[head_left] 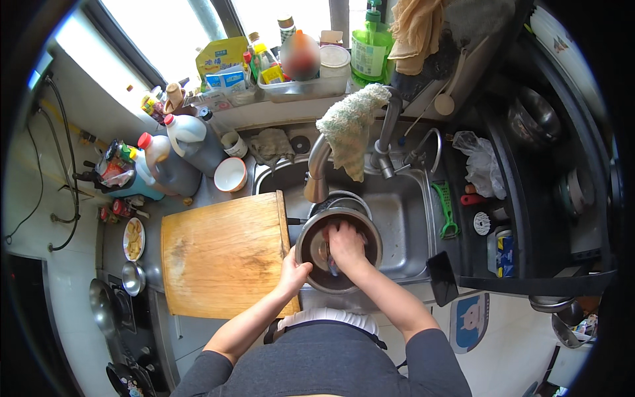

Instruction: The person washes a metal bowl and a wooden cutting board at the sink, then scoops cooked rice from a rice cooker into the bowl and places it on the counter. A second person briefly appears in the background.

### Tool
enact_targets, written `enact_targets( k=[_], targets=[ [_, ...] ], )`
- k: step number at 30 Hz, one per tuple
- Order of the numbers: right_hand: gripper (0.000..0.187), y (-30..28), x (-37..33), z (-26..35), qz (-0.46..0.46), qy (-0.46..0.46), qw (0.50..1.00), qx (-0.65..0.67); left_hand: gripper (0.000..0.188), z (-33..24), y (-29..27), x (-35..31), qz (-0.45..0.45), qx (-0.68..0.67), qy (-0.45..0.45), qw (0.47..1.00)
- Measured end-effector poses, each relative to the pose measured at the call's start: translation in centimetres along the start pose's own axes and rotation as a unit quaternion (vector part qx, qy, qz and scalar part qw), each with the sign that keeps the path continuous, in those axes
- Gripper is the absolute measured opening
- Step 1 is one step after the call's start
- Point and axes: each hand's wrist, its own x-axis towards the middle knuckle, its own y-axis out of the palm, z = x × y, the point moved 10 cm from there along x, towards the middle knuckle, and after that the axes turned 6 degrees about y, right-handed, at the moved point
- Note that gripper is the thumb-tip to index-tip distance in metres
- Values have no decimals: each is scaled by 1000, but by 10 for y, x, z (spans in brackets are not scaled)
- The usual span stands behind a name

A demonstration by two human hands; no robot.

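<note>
A round metal pot (309,233) with a brownish inside sits at the near edge of the steel sink, tilted a little toward me. My left hand (293,272) grips its left rim, thumb over the edge. Inside the pot, my right hand (346,243) is closed with fingers curled down; a bit of something reddish and bluish shows beside it, too covered to name. Behind the pot, another metal pan (340,196) lies in the sink, mostly hidden. The curved faucet (317,175) hangs over them, a pale cloth (354,126) draped on it.
A wooden cutting board (225,255) lies left of the sink, beside a white bowl (230,175) and large jugs (198,145). A phone (442,278) rests at the sink's right front corner. A green peeler (446,210) and dark rack (522,264) are at the right.
</note>
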Motion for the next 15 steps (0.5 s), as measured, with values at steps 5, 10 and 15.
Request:
enact_targets(
  k=[5, 10, 15],
  targets=[
    [22, 43, -55, 29, 181, -110, 974, -76, 49, 5, 3, -3, 10, -34, -27, 999],
    [18, 8, -15, 42, 1, -115, 993, 16, 52, -4, -1, -1, 24, 67, 45, 996],
    [22, 3, -9, 0, 19, -3, 1000, -3, 56, -10, -8, 4, 8, 39, 81, 996]
  ],
)
